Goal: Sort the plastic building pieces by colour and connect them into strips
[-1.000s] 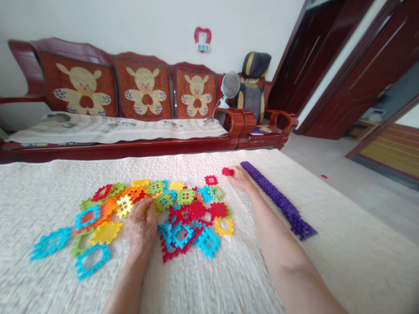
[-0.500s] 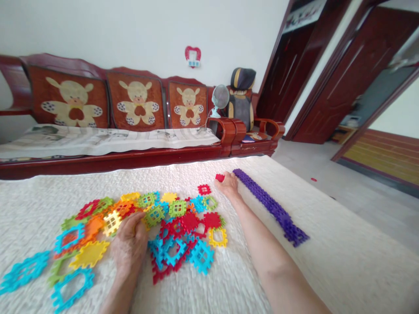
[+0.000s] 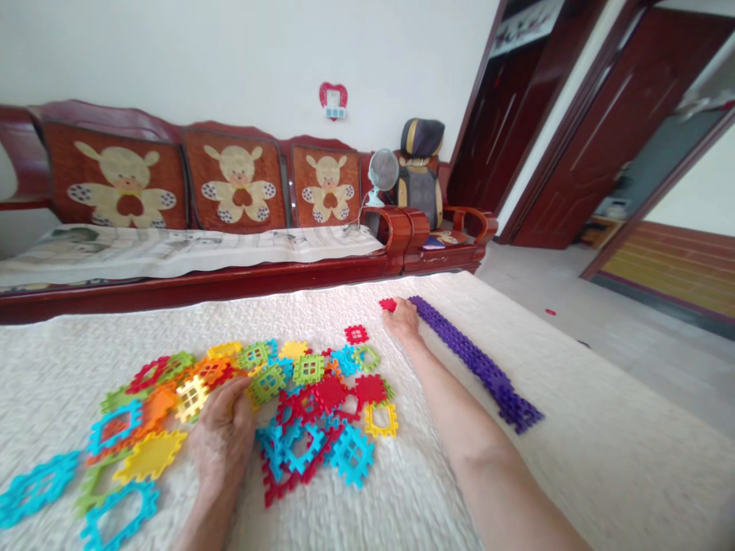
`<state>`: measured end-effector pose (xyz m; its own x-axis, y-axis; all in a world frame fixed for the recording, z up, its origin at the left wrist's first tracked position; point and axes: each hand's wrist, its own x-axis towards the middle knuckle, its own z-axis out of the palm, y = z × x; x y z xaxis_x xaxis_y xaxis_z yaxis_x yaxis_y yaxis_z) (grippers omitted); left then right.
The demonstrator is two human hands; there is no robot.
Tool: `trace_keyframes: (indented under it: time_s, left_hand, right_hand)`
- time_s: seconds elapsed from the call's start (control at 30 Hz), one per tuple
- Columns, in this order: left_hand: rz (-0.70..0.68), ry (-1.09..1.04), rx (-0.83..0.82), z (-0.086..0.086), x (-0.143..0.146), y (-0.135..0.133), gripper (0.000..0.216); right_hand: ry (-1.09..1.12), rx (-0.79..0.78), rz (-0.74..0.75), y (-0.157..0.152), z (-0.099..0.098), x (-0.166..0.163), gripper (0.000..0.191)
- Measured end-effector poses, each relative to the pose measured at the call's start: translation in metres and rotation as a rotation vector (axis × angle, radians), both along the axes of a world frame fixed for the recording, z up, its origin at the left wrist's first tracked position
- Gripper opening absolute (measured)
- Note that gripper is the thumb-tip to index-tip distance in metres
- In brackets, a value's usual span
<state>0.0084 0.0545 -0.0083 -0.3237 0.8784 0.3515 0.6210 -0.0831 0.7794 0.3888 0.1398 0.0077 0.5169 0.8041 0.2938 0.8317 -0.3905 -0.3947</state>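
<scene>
Right hand (image 3: 403, 320) pinching red tile (image 3: 387, 304) near purple tiles (image 3: 472, 357), seemingly placing; release calls for steady fingers; left hand (image 3: 223, 428) curled, hold unclear

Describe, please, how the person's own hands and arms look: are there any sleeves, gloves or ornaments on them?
The left hand and the right hand wear no gloves. The left forearm and right forearm are bare as far as the picture shows, without sleeves. No watch or bracelet is visible. Rings are too small to judge.
</scene>
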Motion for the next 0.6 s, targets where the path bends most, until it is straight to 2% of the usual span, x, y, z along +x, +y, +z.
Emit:
trace_keyframes:
  time_s: [0.27, 0.37, 0.47, 0.53, 0.6]
  left_hand:
    - [-0.008, 0.045, 0.031, -0.004, 0.0, 0.001, 0.024]
    - [-0.008, 0.063, 0.036, -0.005, -0.001, 0.001, 0.025]
    - [-0.01, 0.067, 0.039, -0.005, -0.001, 0.002, 0.026]
    - [-0.013, 0.056, 0.043, -0.005, 0.0, 0.002, 0.026]
    - [-0.013, 0.044, 0.05, -0.005, 0.0, 0.003, 0.026]
  right_hand:
    - [0.038, 0.023, 0.001, 0.001, -0.001, 0.001, 0.042]
    - [0.032, 0.139, 0.055, -0.003, 0.0, -0.002, 0.045]
    - [0.093, 0.22, 0.338, -0.007, 0.003, -0.009, 0.041]
    - [0.18, 0.111, 0.579, -0.008, 0.007, -0.012, 0.037]
    - [0.248, -0.054, 0.744, -0.008, 0.013, -0.014, 0.039]
